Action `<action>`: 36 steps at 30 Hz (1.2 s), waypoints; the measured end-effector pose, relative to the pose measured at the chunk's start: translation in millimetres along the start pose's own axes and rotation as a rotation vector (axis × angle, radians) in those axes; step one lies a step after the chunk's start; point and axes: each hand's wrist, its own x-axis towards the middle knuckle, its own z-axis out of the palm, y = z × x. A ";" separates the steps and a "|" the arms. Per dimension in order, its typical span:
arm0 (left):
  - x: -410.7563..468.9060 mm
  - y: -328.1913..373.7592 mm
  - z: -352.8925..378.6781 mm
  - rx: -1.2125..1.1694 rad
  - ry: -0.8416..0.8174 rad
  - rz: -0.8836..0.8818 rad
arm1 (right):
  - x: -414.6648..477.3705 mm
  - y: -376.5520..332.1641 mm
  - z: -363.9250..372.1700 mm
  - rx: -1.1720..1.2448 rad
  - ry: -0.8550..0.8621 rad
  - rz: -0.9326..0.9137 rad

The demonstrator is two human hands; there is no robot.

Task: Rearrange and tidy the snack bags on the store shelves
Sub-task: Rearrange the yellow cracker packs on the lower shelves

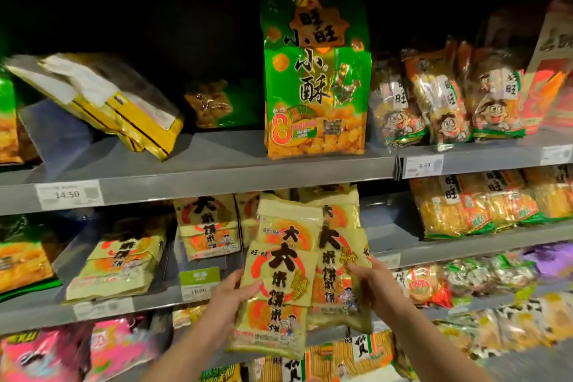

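Note:
I hold two or three pale yellow rice cracker bags in front of the middle shelf. My left hand [231, 295] grips the front bag [279, 282] at its left edge. My right hand [376, 287] grips the rear bag [339, 260] at its right side. More bags of the same kind stand on the middle shelf behind them [209, 226], and one leans at the left [119, 260]. A tall green snack bag [314, 77] stands upright on the upper shelf, above my hands.
A yellow bag [102, 102] lies tipped over on the upper shelf [217, 177] at the left. Cartoon-printed cracker packs [443, 102] crowd its right side. Orange packs [471, 208] fill the middle shelf's right. Pink bags [77, 350] sit on the lowest shelf.

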 end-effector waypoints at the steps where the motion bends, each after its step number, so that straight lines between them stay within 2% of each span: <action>1: -0.1 -2.5 1.3 -0.008 0.027 -0.005 | 4.8 -0.3 -1.8 0.020 0.020 0.017; 6: 18.4 15.6 7.7 -0.097 0.151 0.074 | 37.3 -23.7 -4.4 0.032 -0.020 -0.010; 10: 40.4 34.8 21.3 -0.044 0.203 0.149 | 66.1 -45.0 -0.1 0.031 -0.038 -0.078; 14: 56.6 27.9 36.9 0.007 0.339 0.213 | 80.8 -41.1 -2.4 -0.054 0.085 -0.127; 17: 64.5 27.1 39.2 0.040 0.381 0.183 | 85.5 -37.2 1.4 -0.146 0.199 -0.188; 23: 71.4 25.8 54.4 0.225 0.583 0.217 | 88.2 -28.8 18.5 -0.710 0.641 -0.402; 25: 73.1 22.6 58.7 0.343 0.656 0.231 | 90.5 -21.6 18.3 -0.848 0.737 -0.390; 29: 79.0 16.4 63.6 0.651 0.760 0.243 | 84.1 -1.1 22.3 -0.651 0.671 -0.296; 32: 81.9 13.5 65.6 0.704 0.811 0.254 | 71.6 23.9 23.4 -0.636 0.523 -0.386; 34: 80.9 12.0 66.2 0.647 0.825 0.291 | 65.1 41.1 22.0 -0.701 0.420 -0.392; 36: 78.8 10.2 64.9 0.608 0.813 0.347 | 63.1 55.0 19.6 -0.889 0.381 -0.427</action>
